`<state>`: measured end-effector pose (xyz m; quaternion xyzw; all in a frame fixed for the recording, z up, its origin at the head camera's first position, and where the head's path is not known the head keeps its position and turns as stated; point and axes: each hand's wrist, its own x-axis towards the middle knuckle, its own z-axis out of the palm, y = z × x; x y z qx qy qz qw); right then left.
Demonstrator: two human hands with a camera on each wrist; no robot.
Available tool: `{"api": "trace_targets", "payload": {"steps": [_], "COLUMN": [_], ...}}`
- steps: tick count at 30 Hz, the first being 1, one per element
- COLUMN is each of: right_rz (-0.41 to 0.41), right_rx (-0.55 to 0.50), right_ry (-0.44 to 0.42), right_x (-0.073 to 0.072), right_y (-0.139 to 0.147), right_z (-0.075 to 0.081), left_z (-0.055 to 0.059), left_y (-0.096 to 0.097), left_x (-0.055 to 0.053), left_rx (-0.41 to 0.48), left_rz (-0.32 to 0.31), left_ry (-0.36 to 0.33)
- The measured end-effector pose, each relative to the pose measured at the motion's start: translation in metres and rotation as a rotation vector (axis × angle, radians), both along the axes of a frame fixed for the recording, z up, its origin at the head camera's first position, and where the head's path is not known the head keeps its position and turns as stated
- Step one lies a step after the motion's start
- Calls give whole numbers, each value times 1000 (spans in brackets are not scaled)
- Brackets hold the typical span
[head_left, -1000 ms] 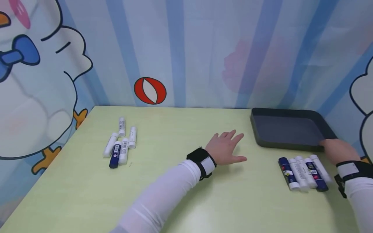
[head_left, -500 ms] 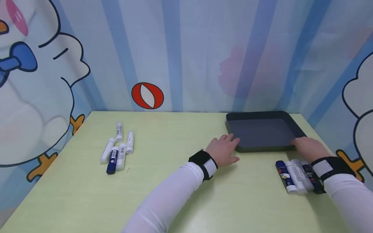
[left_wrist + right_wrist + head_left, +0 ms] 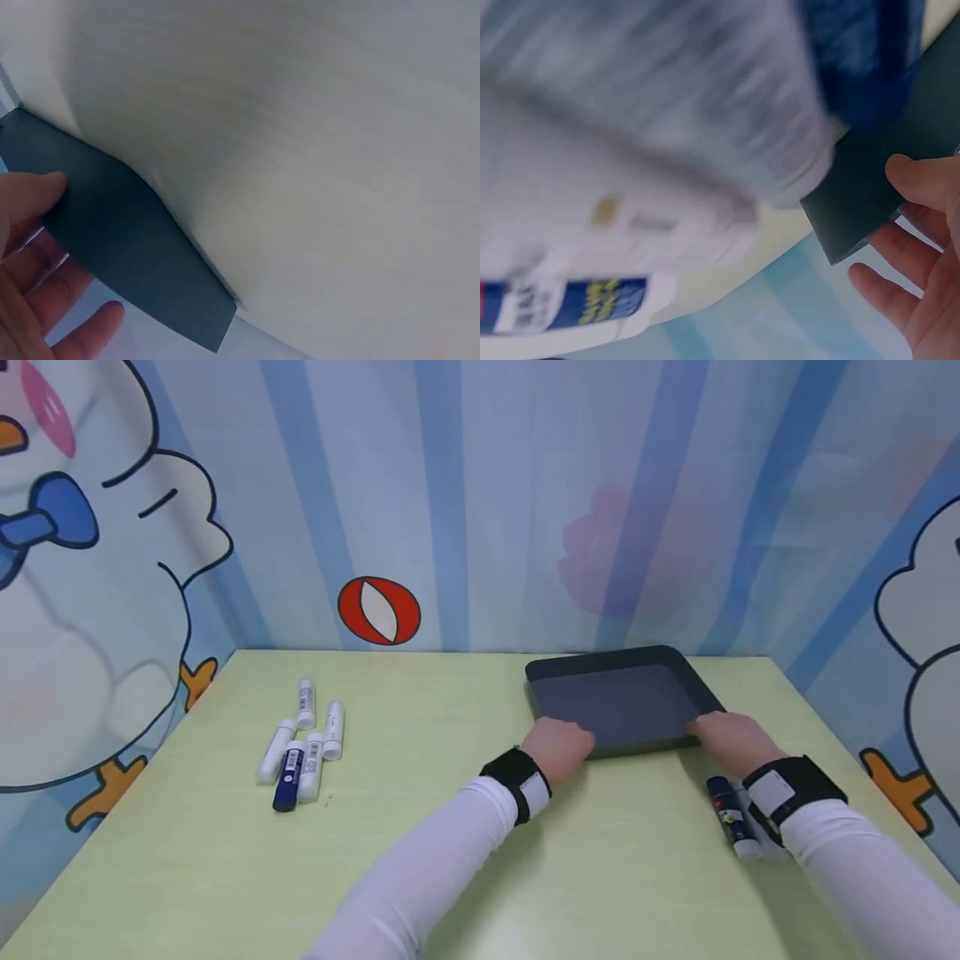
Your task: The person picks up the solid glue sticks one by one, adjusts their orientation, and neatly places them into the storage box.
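Note:
A dark grey rectangular tray (image 3: pixel 618 697) sits toward the back right of the table. My left hand (image 3: pixel 557 750) grips its near left part, thumb (image 3: pixel 46 187) on the outer wall and fingers over the rim. At the near right corner my right hand (image 3: pixel 735 742) pinches the wall the same way, as the right wrist view shows. Below the right wrist lie several glue sticks: a navy one (image 3: pixel 732 818) shows, while the sleeve and wristband hide most others. In the right wrist view a white glue stick (image 3: pixel 630 195) looms blurred and close.
On the left of the table lies a loose group of several glue sticks, among them a navy one (image 3: pixel 288 777) and a white one (image 3: pixel 333 731). A printed curtain (image 3: pixel 495 510) hangs right behind the table's back edge (image 3: pixel 420 652).
The tray has slid left along the back of the table with my right hand on it. My left hand, earlier spread and apart from the tray, now grips its near left side.

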<state>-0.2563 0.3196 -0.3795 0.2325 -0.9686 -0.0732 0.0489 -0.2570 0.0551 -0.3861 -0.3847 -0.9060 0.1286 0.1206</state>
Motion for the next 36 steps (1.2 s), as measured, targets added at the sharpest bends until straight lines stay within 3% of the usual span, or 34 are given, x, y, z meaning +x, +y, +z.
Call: {"api": "trace_targets", "payload": {"steps": [3, 8, 14, 22, 27, 36], "right_rz": [45, 144, 251, 350, 394, 418], "right_rx": [10, 21, 38, 63, 49, 53], "right_ry": [22, 88, 118, 94, 73, 18], "right_x": [-1, 1, 8, 22, 32, 50], "right_y": [-11, -29, -57, -93, -105, -119], "right_z": [1, 3, -1, -3, -1, 1], "left_z": [4, 5, 8, 12, 9, 14], "left_y": [-13, -36, -76, -127, -144, -163], "left_x": [-6, -17, -20, 3, 13, 37], "left_rx": [-5, -2, 16, 101, 136, 148], "left_rz": [-18, -54, -58, -94, -118, -155], "left_ry": [-5, -82, -180, -251, -260, -292]}}
